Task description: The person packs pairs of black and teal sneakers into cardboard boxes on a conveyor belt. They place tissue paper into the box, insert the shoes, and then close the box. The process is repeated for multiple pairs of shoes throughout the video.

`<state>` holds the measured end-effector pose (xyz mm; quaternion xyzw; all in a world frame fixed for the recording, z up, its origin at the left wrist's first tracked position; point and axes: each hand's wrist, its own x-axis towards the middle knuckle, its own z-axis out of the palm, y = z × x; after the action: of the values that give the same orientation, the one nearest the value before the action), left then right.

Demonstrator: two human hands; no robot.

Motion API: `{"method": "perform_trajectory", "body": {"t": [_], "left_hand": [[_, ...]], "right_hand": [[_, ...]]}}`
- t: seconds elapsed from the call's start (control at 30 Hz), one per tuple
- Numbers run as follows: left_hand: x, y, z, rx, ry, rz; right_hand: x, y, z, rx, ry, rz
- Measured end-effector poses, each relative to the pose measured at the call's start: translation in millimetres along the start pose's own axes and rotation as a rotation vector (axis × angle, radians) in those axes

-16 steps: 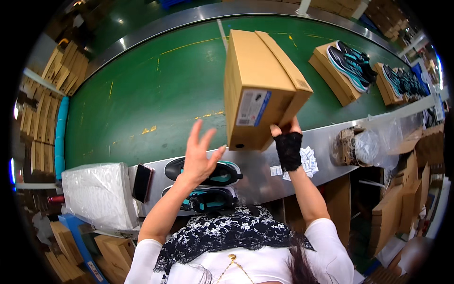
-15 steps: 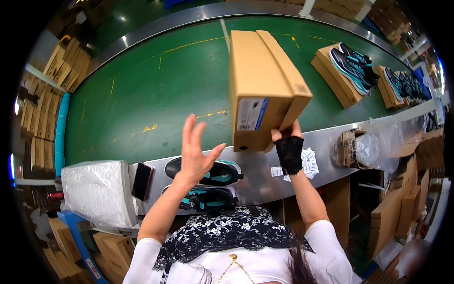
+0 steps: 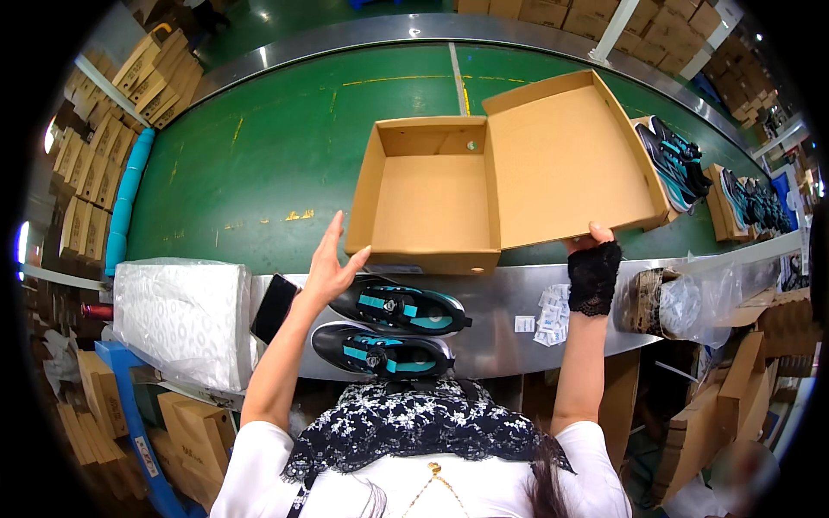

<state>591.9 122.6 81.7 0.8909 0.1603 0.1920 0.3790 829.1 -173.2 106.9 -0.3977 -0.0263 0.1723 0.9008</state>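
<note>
An empty brown shoebox (image 3: 436, 203) lies on the green conveyor belt with its hinged lid (image 3: 566, 164) swung out to the right. My right hand (image 3: 596, 237), in a black lace fingerless glove, pinches the lid's near edge. At the box's near left corner is my left hand (image 3: 332, 263), fingers stretched and thumb apart, touching or almost touching the cardboard. Below the box, on the metal ledge, a pair of black and teal sneakers lies side by side: one shoe (image 3: 406, 308) farther off, the other shoe (image 3: 380, 351) nearer me.
Small white packets (image 3: 553, 315) are scattered right of the shoes. A phone (image 3: 275, 306) and a plastic-wrapped stack of white paper (image 3: 181, 324) lie left. Farther right are a carton with a plastic bag (image 3: 673, 302) and sneakers (image 3: 673, 164) on a box. Shoeboxes (image 3: 91, 173) are stacked at left.
The closed, upright box has been laid down and opened, its lid swung right. My right hand moved right with the lid; my left hand came to the box's near left corner.
</note>
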Motion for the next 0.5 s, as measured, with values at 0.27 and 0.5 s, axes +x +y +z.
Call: {"method": "perform_trajectory", "body": {"t": [0.27,0.5], "left_hand": [[-20,-66,17,0.497,-0.198,-0.192],[-112,-100,-45,0.753,0.305,-0.402]], "right_hand": [[-57,83,-60,-0.882,0.269,0.170],[-139,121,-143,-1.999,-0.091,-0.197]]}}
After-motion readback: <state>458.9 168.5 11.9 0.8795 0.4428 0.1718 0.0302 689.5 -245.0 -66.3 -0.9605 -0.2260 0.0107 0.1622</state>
